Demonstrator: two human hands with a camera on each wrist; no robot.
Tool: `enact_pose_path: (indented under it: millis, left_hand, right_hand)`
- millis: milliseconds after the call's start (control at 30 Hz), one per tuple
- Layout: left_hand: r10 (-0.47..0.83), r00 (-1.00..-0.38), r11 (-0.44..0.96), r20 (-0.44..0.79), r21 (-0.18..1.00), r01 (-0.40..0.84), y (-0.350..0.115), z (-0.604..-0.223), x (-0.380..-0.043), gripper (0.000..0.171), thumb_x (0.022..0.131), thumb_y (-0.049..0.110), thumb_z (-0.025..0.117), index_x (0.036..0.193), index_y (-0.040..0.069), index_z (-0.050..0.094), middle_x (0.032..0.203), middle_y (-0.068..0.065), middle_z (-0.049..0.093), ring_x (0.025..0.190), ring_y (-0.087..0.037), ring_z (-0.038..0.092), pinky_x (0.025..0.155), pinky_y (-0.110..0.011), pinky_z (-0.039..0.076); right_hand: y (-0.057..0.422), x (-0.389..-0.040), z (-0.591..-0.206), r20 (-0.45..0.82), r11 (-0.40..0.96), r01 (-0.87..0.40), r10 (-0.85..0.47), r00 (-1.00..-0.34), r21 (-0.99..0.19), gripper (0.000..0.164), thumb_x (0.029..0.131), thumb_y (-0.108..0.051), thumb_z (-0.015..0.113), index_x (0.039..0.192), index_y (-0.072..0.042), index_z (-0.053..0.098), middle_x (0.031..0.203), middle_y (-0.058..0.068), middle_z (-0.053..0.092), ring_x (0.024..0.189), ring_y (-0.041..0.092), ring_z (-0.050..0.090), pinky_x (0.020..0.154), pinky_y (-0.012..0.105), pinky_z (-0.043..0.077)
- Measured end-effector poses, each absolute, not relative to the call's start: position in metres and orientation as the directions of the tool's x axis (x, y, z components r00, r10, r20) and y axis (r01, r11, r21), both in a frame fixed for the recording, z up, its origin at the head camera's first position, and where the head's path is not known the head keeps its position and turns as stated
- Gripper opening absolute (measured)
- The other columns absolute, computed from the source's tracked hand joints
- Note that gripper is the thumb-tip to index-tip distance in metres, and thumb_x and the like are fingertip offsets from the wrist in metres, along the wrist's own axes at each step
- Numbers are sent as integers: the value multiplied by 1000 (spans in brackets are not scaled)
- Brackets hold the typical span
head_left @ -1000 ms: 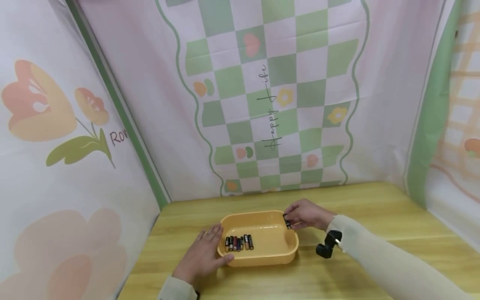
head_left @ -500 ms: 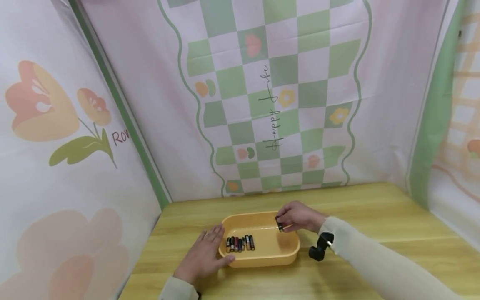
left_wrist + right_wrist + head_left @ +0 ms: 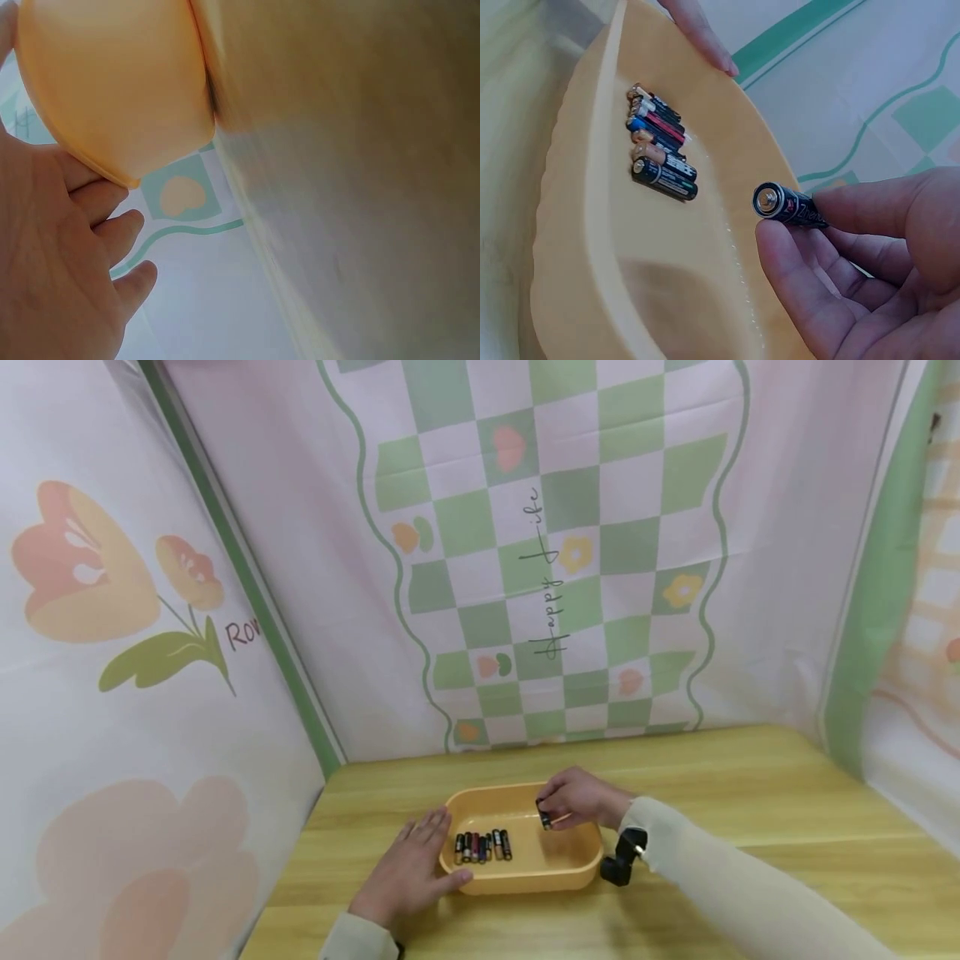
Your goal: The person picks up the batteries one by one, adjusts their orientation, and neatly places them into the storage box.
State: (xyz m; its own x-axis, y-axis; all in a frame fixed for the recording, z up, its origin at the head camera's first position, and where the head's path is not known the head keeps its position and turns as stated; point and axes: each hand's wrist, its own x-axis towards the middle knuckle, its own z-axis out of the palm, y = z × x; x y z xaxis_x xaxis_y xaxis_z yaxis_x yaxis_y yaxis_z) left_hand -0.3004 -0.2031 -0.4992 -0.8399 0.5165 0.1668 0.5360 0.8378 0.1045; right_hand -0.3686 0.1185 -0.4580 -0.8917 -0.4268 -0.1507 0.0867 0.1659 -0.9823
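Note:
A dark battery (image 3: 780, 204) is pinched between the thumb and fingers of my right hand (image 3: 581, 797), above the right half of a yellow plastic basin (image 3: 536, 883). In the right wrist view one metal end of it faces the camera. Inside the basin, toward its left end, several batteries (image 3: 482, 847) lie side by side in a row. My left hand (image 3: 408, 864) rests against the basin's left end, its fingers straight and spread, with the thumb by the front rim. The left wrist view shows those fingers (image 3: 120, 232) touching the rim from outside.
The basin stands on a wood-grain table (image 3: 675, 893). Behind it hangs a fabric curtain (image 3: 525, 568) with a green check pattern, and another printed curtain (image 3: 135, 735) closes the left side. A black wrist camera (image 3: 624, 857) sits on the right sleeve, near the basin's right end.
My right hand has moved left with the battery, from the basin's right rim to over its inside. My left hand and the row of batteries stay in place.

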Motion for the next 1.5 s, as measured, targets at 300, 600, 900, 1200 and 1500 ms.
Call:
enact_pose_path:
  millis: [300, 600, 900, 1200, 1500]
  left_hand:
    - [501, -853, 845, 144, 129, 518, -202, -498, -300, 92, 92, 70, 40, 153, 3, 24, 159, -11, 17, 145, -28, 18, 115, -53, 15]
    - [510, -847, 842, 146, 114, 527, -201, -497, -302, 92, 92, 70, 40, 153, 2, 25, 159, -12, 19, 145, -29, 20, 115, -53, 17]
    - [509, -845, 841, 163, 115, 529, -201, -496, -302, 94, 91, 71, 40, 153, 2, 24, 159, -12, 19, 145, -28, 20, 115, -53, 17]
    - [503, -848, 846, 168, 105, 523, -206, -499, -299, 96, 90, 74, 38, 153, 4, 24, 159, -10, 17, 145, -27, 19, 115, -51, 16]
    - [514, -839, 837, 181, 111, 537, -202, -499, -301, 94, 91, 71, 40, 152, 2, 26, 158, -13, 21, 144, -30, 21, 115, -52, 17]
  right_hand:
    - [104, -366, -467, -174, 198, 97, -428, -887, -976, 20, 89, 4, 63, 107, 13, 60, 90, 15, 66, 77, 23, 67, 73, 44, 59]
    - [91, -368, -474, -186, 176, 124, -401, -897, -977, 15, 85, 8, 64, 99, 12, 62, 83, 15, 67, 71, 24, 67, 68, 43, 59]
    - [82, -368, -480, -191, 230, 118, -327, -926, -966, 14, 84, 6, 67, 98, 7, 64, 84, 15, 65, 70, 23, 65, 63, 38, 59]
    - [69, -365, -492, -204, 238, 130, -323, -924, -963, 14, 84, 8, 66, 97, 8, 61, 82, 16, 62, 65, 24, 63, 61, 38, 59]
    - [64, -367, -493, -214, 265, 130, -322, -922, -955, 13, 82, 11, 66, 94, 10, 61, 82, 19, 63, 67, 28, 63, 62, 40, 59]
